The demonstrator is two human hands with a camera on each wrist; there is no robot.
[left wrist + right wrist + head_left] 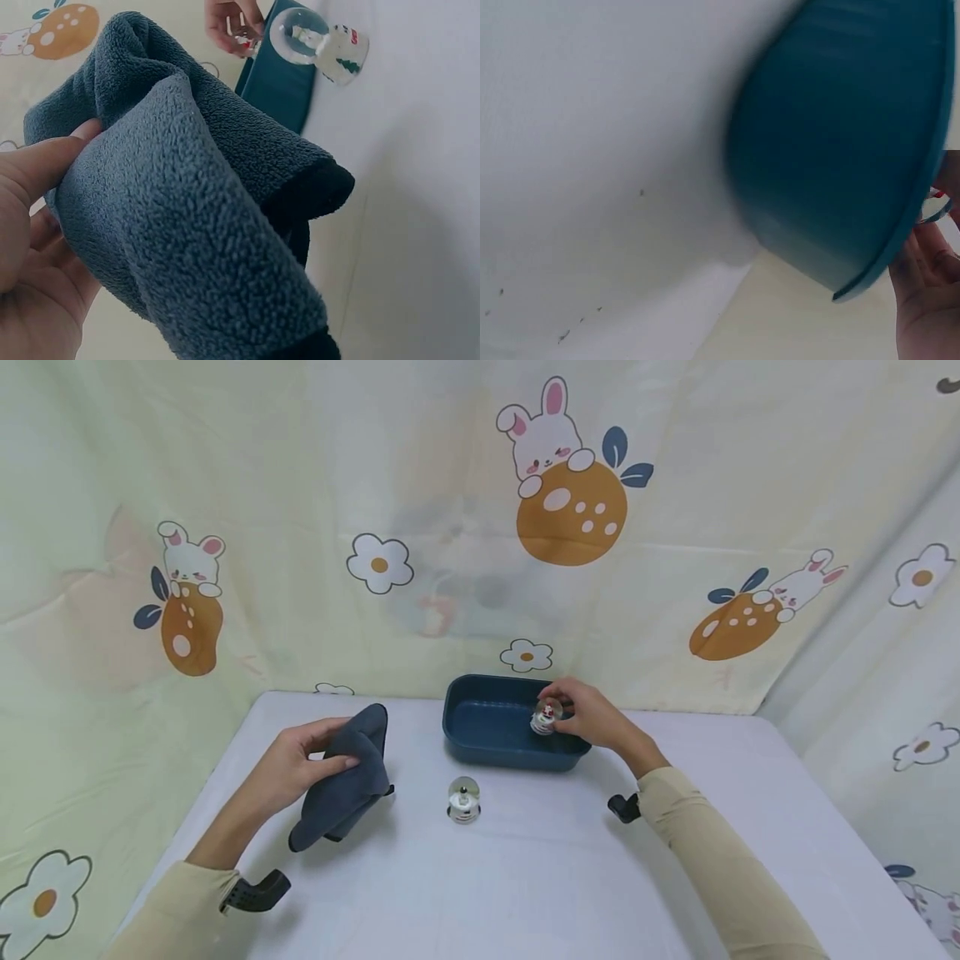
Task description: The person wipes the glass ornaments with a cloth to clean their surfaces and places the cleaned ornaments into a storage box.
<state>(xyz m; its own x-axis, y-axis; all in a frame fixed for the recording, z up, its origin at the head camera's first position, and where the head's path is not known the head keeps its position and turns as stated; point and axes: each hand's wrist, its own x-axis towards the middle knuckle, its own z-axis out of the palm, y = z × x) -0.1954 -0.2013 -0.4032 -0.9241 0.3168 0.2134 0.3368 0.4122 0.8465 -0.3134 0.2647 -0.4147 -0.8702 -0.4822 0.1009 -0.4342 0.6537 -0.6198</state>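
My left hand [300,768] pinches a folded dark blue-grey cloth [348,781] between thumb and fingers, held above the left side of the table. In the left wrist view the fleecy cloth [180,195] shows a dark edging. Over the right end of a dark blue basin [487,752], my right hand [588,710] grips a small snow globe [546,717] with a red figure inside. Whether that globe touches the basin floor I cannot tell. A second snow globe [464,802] stands upright on the table in front of the basin; its white base [343,56] bears a green tree pattern.
A white-covered table [525,885] carries everything. Behind it hangs a pale curtain [435,635] printed with rabbits and flowers, close to the basin's back. Black wrist mounts [258,892] stick out from both sleeves. Small dark specks [564,337] mark the cover in the right wrist view.
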